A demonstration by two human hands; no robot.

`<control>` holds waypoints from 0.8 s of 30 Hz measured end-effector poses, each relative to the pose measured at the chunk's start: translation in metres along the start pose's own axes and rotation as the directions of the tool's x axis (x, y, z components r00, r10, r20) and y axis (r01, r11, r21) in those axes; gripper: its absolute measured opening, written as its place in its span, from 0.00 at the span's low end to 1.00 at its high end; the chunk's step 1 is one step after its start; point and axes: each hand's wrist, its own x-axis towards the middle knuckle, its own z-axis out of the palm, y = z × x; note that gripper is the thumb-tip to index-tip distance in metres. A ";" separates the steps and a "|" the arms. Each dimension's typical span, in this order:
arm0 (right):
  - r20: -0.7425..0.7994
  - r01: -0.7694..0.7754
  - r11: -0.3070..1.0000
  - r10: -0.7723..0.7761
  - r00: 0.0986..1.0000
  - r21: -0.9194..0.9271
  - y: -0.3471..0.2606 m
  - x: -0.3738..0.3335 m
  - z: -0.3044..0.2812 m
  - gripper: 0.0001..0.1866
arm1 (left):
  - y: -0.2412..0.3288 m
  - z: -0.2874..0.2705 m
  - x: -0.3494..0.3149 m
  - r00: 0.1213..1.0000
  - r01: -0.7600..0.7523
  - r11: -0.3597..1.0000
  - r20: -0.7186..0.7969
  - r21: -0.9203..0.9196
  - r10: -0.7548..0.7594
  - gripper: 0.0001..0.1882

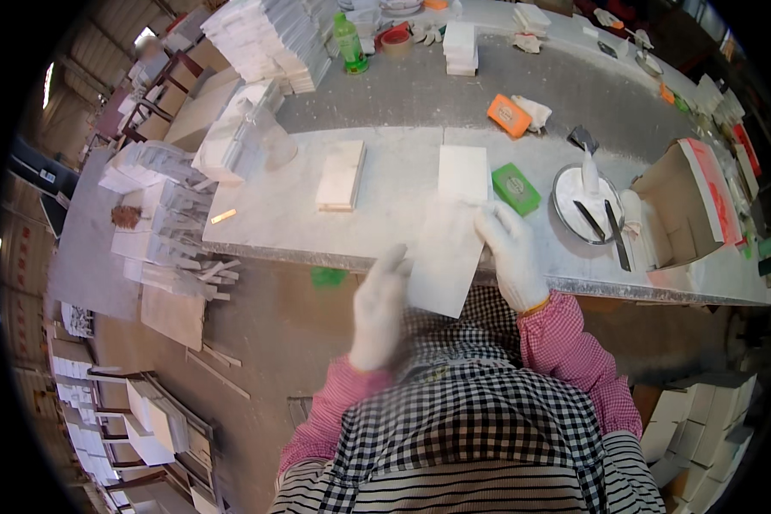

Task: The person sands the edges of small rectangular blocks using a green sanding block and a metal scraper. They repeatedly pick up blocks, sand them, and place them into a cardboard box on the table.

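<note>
Both of my hands wear white gloves. My left hand [379, 306] grips the left edge of a flat white rectangular tile [444, 257] that juts past the near edge of the workbench [317, 248]. My right hand [512, 253] holds the tile's right edge, fingers spread over it. The left hand is blurred. Another white tile [463, 174] lies flat on the bench just beyond the held one. To its right rests a green sponge block [516, 188].
A pale slab [341, 176] lies left of the tiles. A white bowl [584, 204] with tools and an open cardboard box [681, 206] stand at right. An orange block [509, 115], a green bottle [349, 43] and tile stacks [265, 38] sit farther back. Tile racks [158, 428] crowd the floor at left.
</note>
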 end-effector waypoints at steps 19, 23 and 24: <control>-0.182 0.001 0.983 -0.035 0.983 -0.186 0.009 -0.001 -0.021 0.17 | -0.002 -0.056 0.009 0.966 0.238 0.878 0.007 -0.415 -0.259 0.21; -0.189 -0.104 0.966 0.059 0.980 -0.237 0.029 -0.011 -0.050 0.19 | -0.016 -0.104 0.028 0.930 0.128 0.903 -0.266 -0.410 -0.253 0.21; -0.205 -0.088 0.958 0.032 0.978 -0.272 0.045 -0.015 -0.061 0.19 | -0.017 -0.113 0.034 0.913 0.130 0.908 -0.310 -0.398 -0.267 0.21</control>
